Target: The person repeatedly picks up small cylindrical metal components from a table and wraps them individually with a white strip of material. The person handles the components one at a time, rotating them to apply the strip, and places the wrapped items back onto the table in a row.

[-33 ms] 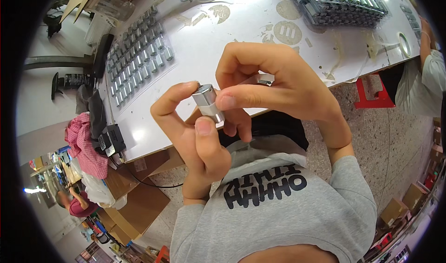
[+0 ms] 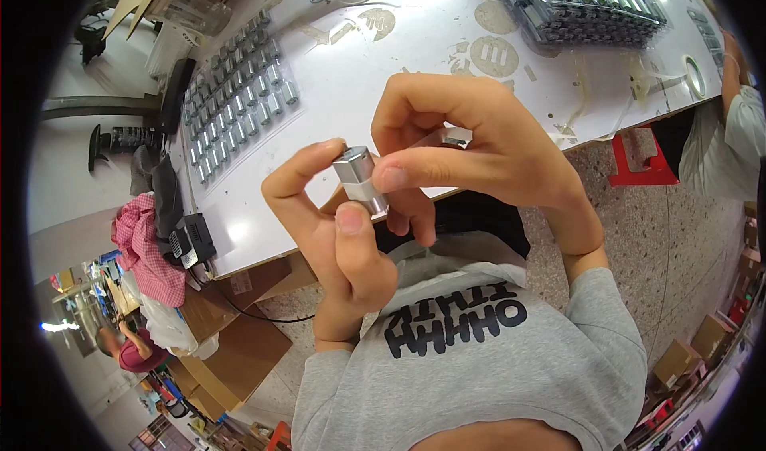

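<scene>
My left hand (image 2: 331,236) pinches a small silver motor (image 2: 357,166) between index finger and thumb, above the near edge of the table. The motor is a short metal can with flattened sides, tilted slightly, with a pale band around its lower middle. My right hand (image 2: 479,144) is curled close on its right side, the thumb tip touching the motor by the band. In the curl of those right fingers a small shiny piece (image 2: 455,139) shows, mostly hidden; I cannot make out what it is.
A clear tray of similar motors (image 2: 239,104) lies on the white table (image 2: 335,76) at left. Stacked trays (image 2: 590,12) stand at the far right, near a tape roll (image 2: 695,76). A black device (image 2: 191,240) sits at the left edge. Another person (image 2: 730,140) is at right, beside a red stool (image 2: 642,164).
Both hands and the motor have shifted very slightly to the right. The grip looks the same.
</scene>
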A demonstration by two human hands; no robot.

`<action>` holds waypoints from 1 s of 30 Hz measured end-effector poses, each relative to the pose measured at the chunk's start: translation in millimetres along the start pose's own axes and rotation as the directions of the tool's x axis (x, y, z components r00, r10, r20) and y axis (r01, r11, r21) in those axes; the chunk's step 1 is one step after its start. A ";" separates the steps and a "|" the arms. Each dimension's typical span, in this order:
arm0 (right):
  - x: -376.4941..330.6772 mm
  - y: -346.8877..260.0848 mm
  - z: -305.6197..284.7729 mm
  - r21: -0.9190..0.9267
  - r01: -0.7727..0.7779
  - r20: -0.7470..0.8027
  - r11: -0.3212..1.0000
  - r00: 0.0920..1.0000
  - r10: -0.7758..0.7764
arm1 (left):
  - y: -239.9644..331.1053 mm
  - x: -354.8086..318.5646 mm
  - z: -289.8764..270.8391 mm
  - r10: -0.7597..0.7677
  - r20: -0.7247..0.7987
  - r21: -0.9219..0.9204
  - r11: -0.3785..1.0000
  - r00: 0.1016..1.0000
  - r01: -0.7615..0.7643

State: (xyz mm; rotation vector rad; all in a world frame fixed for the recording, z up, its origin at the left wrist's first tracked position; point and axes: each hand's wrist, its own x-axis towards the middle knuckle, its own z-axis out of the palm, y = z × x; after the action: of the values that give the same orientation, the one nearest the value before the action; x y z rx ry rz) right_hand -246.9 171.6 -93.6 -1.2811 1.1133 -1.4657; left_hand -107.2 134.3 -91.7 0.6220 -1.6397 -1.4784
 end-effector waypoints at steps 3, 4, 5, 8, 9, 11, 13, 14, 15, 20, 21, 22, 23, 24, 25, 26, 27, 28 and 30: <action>-0.6 -2.5 -0.4 -0.023 0.037 -0.006 0.999 0.999 -0.037 | 2.0 -1.8 5.7 -0.015 0.040 -0.022 1.000 0.999 0.016; -0.9 -1.9 -1.6 -0.063 0.094 -0.010 0.994 0.995 -0.094 | 1.2 -2.0 -2.6 -0.020 0.137 -0.063 0.998 0.990 0.028; -0.7 -0.7 -3.2 -0.103 0.150 -0.010 0.983 0.988 -0.151 | 1.0 -2.3 -7.8 -0.020 0.232 -0.102 0.994 0.973 0.045; -0.1 2.4 -4.1 -0.133 0.211 -0.043 0.968 0.975 -0.218 | 8.0 -0.5 -9.3 -0.080 0.240 0.087 0.994 0.967 0.061; 0.3 3.0 -3.7 -0.126 0.216 -0.058 0.968 0.973 -0.225 | 5.1 -0.5 -8.5 -0.015 0.206 0.122 0.992 0.978 -0.011; -0.6 4.0 -0.7 -0.104 0.175 -0.072 0.979 0.980 -0.183 | -2.6 1.0 -4.9 0.092 0.144 0.193 0.974 0.985 -0.119; -1.6 3.7 0.0 -0.108 0.148 -0.073 0.983 0.985 -0.156 | -2.4 2.4 -5.1 0.111 0.136 0.243 0.960 0.985 -0.141; -2.0 2.6 -0.6 -0.122 0.141 -0.067 0.982 0.986 -0.150 | 1.3 2.6 -9.3 0.089 0.158 0.257 0.958 0.983 -0.128; -2.0 1.9 -0.4 -0.136 0.136 -0.058 0.981 0.988 -0.145 | 3.1 1.9 -10.6 0.073 0.168 0.255 0.960 0.983 -0.115; -1.6 4.0 0.6 -0.184 0.150 -0.052 0.971 0.985 -0.162 | 3.2 -1.4 -3.4 0.029 0.125 0.201 0.978 0.992 -0.054; -1.8 4.8 0.3 -0.185 0.149 -0.053 0.971 0.986 -0.161 | 2.3 -1.0 -1.7 0.021 0.118 0.186 0.982 0.993 -0.043; -1.9 6.1 0.3 -0.175 0.162 -0.063 0.971 0.982 -0.175 | 1.5 -0.7 0.0 0.013 0.111 0.171 0.985 0.994 -0.032; -1.8 7.7 0.5 -0.166 0.175 -0.074 0.970 0.979 -0.190 | 1.0 -0.3 0.9 -0.001 0.124 0.147 0.989 0.992 -0.018; -1.5 8.4 0.8 -0.154 0.190 -0.083 0.970 0.975 -0.204 | 1.0 -0.2 1.1 -0.013 0.134 0.124 0.992 0.991 -0.004; -1.5 7.5 0.2 -0.162 0.178 -0.068 0.970 0.979 -0.191 | 1.7 -0.6 0.9 -0.036 0.138 0.103 0.994 0.990 0.022; -1.8 5.8 -0.9 -0.170 0.168 -0.053 0.971 0.982 -0.179 | 2.7 -1.2 0.7 -0.059 0.143 0.083 0.995 0.988 0.048; -2.4 4.9 -1.9 -0.180 0.155 -0.042 0.971 0.985 -0.165 | 2.7 -1.4 0.9 -0.083 0.151 0.061 0.995 0.985 0.074; -2.7 4.7 -2.2 -0.170 0.149 -0.046 0.974 0.986 -0.159 | 2.4 -1.1 0.7 -0.084 0.163 0.062 0.995 0.983 0.075; -3.5 4.0 -2.3 -0.150 0.137 -0.053 0.979 0.988 -0.146 | 1.5 0.5 -0.7 -0.087 0.185 0.064 0.995 0.979 0.076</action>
State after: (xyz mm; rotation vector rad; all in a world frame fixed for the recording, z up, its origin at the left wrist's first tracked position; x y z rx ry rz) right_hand -248.6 174.3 -98.4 -1.4494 1.2105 -1.5624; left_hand -106.6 133.8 -90.2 0.6023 -1.8243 -1.5954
